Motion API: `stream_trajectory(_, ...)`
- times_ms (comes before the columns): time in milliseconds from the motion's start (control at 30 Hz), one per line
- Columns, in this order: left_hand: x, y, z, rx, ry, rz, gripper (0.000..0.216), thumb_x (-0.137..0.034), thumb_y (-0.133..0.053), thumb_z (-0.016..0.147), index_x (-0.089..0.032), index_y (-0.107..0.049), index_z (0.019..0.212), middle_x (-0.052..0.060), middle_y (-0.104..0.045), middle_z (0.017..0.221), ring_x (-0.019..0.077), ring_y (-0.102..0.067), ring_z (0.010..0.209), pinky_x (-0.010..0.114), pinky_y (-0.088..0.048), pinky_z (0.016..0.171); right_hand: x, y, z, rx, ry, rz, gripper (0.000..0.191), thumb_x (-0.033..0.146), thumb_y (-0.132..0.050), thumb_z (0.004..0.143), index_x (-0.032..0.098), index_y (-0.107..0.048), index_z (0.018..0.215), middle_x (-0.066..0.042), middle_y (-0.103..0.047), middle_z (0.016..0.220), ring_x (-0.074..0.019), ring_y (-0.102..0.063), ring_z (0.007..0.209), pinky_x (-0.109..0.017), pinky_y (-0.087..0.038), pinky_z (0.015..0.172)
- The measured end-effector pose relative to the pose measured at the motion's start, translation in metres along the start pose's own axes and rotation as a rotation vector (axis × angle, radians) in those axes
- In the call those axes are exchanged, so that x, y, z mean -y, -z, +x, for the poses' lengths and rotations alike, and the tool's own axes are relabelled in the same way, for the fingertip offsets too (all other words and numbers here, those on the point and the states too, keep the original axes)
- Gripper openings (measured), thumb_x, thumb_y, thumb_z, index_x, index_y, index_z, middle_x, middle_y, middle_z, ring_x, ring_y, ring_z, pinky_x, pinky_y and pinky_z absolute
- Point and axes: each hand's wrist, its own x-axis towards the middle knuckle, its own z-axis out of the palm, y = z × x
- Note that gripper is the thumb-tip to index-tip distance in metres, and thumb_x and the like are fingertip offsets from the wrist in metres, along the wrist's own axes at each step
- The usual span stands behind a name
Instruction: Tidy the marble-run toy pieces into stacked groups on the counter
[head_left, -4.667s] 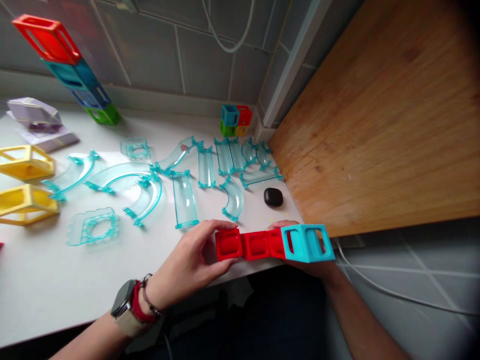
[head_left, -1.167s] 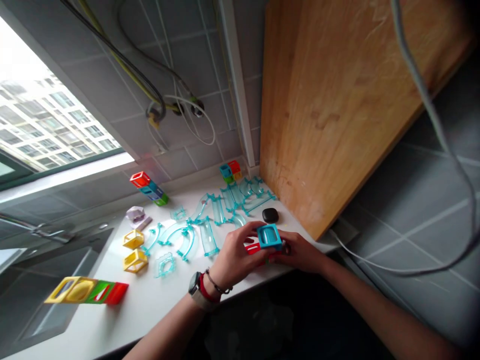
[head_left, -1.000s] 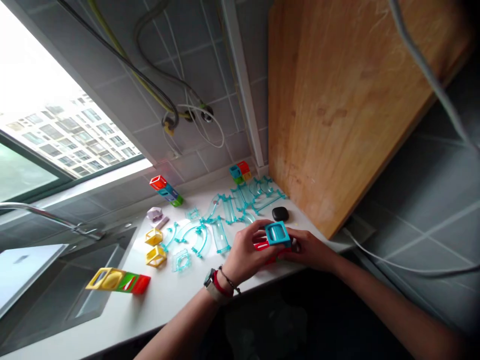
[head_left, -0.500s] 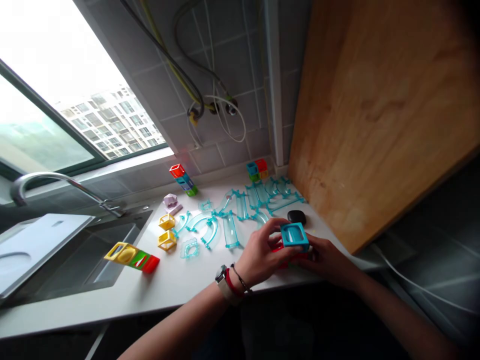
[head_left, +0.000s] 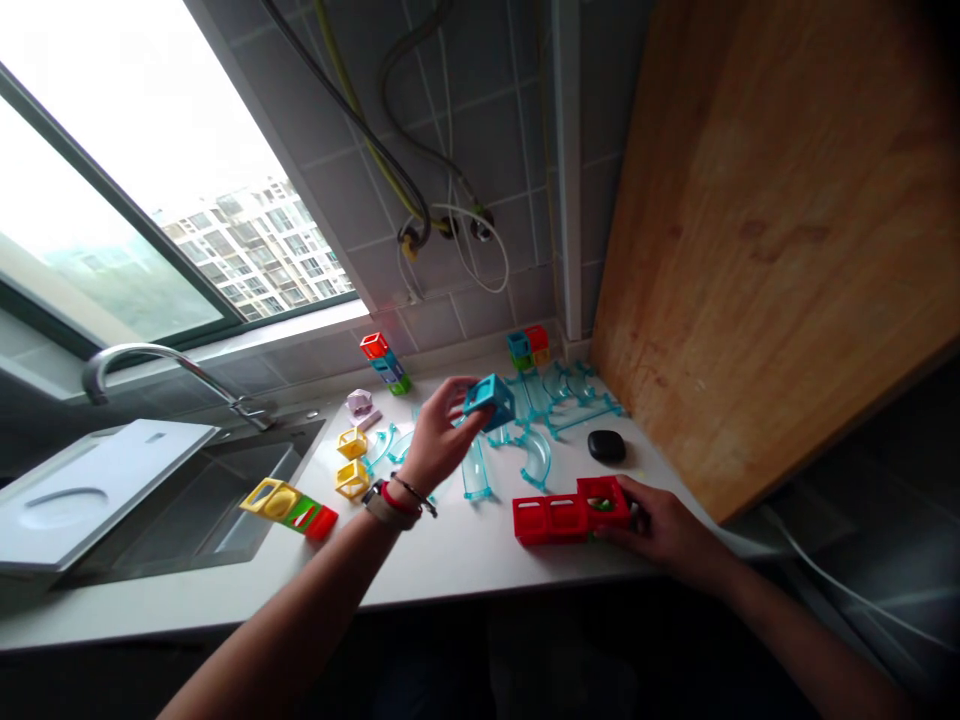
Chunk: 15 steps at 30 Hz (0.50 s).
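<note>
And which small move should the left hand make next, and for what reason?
Perhaps the left hand should carry the blue block away from the teal track pieces before lowering it: the block looks raised in front of them, while the right hand holds the end of the red blocks.

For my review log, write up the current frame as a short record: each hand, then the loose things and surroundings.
left hand: holding a blue cube above the counter
right hand: holding the right end of joined red cubes
track pieces: see-through teal, straight and curved
black object: rounded, beside the wooden board
sink: at the left
</note>
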Motion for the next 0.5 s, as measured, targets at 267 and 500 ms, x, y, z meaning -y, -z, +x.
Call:
stream_trajectory(267, 0.097, 0.068, 0.075, -0.151, 0.207, 0.480, 0.044, -0.050, -0.078, 0.074, -0.017, -0.069, 0.101, 0.009, -0.075, 0.098, 0.0222, -0.071, 0.084, 0.031, -0.052, 0.074, -0.003, -0.001, 0.000, 0.034, -0.007, 0.081, 0.052, 0.057, -0.070, 0.085, 0.020, -0.062, 0.120, -0.005, -0.073, 0.097, -0.0223, -0.064, 0.077, -0.030, -0.051, 0.068)
stream_trajectory(500, 0.151, 0.056, 0.101, -0.096, 0.326, 0.703, 0.055, -0.054, -0.084, 0.068, -0.019, -0.068, 0.107, 0.012, -0.075, 0.108, 0.0268, -0.070, 0.097, 0.031, -0.050, 0.079, 0.010, 0.004, -0.001, 0.039, -0.031, 0.066, 0.048, 0.053, -0.072, 0.085, 0.019, -0.062, 0.117, -0.001, -0.068, 0.085, -0.0165, -0.055, 0.067, -0.025, -0.042, 0.058)
